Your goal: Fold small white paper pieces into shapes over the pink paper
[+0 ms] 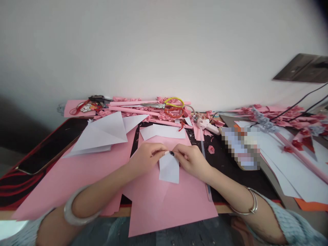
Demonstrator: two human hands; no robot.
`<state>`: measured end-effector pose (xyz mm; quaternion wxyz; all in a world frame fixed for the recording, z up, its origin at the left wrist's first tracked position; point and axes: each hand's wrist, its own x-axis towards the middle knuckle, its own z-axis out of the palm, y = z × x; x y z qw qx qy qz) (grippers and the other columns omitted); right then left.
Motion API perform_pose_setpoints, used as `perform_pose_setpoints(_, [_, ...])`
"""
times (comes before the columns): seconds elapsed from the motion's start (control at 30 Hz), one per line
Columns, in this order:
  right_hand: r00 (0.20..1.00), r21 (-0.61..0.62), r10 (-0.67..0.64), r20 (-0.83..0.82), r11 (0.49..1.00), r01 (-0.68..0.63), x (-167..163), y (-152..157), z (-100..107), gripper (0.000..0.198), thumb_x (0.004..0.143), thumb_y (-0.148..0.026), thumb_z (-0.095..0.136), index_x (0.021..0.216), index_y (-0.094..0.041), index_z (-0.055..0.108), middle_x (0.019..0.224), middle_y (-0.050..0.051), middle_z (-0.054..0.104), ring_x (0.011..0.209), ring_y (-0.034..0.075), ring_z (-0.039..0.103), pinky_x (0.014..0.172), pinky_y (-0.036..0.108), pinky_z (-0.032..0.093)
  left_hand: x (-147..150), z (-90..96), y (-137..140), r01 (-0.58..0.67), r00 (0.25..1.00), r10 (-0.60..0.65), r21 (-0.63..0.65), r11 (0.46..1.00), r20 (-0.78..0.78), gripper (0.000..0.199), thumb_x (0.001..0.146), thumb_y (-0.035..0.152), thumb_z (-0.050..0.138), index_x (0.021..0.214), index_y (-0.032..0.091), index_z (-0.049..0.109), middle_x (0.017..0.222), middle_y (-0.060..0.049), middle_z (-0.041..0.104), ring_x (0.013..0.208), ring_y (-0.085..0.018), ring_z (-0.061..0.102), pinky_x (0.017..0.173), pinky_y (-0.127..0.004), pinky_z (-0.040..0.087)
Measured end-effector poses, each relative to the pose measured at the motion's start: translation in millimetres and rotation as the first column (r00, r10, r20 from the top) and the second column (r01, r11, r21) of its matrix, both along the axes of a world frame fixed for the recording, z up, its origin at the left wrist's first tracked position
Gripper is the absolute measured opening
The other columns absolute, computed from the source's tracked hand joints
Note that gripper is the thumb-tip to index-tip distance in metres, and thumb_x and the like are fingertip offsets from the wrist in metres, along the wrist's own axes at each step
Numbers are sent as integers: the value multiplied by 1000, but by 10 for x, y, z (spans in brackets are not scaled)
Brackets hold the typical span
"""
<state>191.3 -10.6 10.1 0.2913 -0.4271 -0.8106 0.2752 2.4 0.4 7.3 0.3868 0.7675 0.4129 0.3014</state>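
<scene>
A small white sheet of paper (pixel 169 171) hangs between my hands over a large pink sheet (pixel 174 208). My left hand (pixel 150 155) pinches its top edge with thumb and fingertips. Right beside it, my right hand (pixel 191 159) pinches the same edge, so the fingertips of both hands nearly meet. Just beyond my hands lies another white paper piece (pixel 164 131), on the pink paper. Folded white paper (pixel 102 133) rests on more pink sheets (pixel 97 177) at the left.
Scissors with yellow and red handles (pixel 174 106) lie on pink paper rolls along the wall. A glue gun (pixel 207 126) and a pink paper rose (pixel 211 149) sit right of centre. A phone (pixel 242 148), a dark tablet-like device (pixel 53 147) and a flowered pink stick (pixel 299 153) flank the work.
</scene>
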Motion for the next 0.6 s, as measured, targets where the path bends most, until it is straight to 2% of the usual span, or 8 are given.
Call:
perform_pose_setpoints(0.3, [999, 3, -34, 24, 999, 34, 133, 62, 83, 20, 83, -15, 43, 65, -17, 50, 55, -3, 48, 50, 9, 42, 50, 20, 32, -142, -28, 90, -57, 998, 57, -7, 998, -7, 19, 84, 23, 48, 78, 19, 65, 79, -1, 68, 77, -18, 62, 69, -28, 46])
perform_pose_setpoints(0.37, [996, -9, -82, -33, 997, 82, 172, 80, 88, 19, 83, -16, 44, 65, -17, 49, 55, -3, 47, 51, 9, 42, 50, 20, 33, -187, -45, 134, -126, 992, 125, 7, 992, 33, 19, 84, 26, 49, 77, 19, 65, 78, -2, 69, 77, -19, 64, 74, -29, 47])
perform_pose_setpoints(0.43, [986, -47, -128, -104, 991, 124, 195, 95, 83, 18, 84, -19, 45, 67, -17, 50, 56, -2, 48, 51, 9, 44, 50, 20, 34, -201, -59, 164, -177, 972, 186, -70, 982, 145, 20, 85, 32, 49, 82, 17, 63, 82, -5, 68, 80, -20, 65, 77, -31, 49])
perform_pose_setpoints(0.5, [980, -92, -129, -150, 989, 116, 186, 97, 69, 17, 85, -21, 44, 70, -17, 52, 57, -2, 49, 52, 10, 45, 51, 21, 35, -170, -65, 160, -156, 952, 189, -150, 976, 240, 23, 85, 36, 50, 92, 17, 61, 90, -6, 67, 82, -20, 64, 77, -33, 50])
perform_pose_setpoints(0.57, [984, -112, -97, -148, 990, 81, 148, 85, 52, 17, 86, -21, 44, 73, -16, 54, 58, -2, 50, 53, 10, 47, 52, 21, 37, -109, -66, 123, -83, 962, 128, -187, 979, 240, 25, 82, 35, 55, 99, 17, 60, 96, -6, 66, 84, -19, 63, 76, -32, 50])
perform_pose_setpoints(0.6, [988, -112, -78, -133, 992, 63, 122, 75, 44, 17, 86, -20, 44, 74, -16, 55, 59, -2, 51, 54, 10, 47, 53, 21, 37, -76, -66, 97, -47, 975, 82, -171, 984, 206, 22, 82, 34, 54, 95, 17, 61, 92, -5, 66, 83, -18, 63, 74, -30, 50])
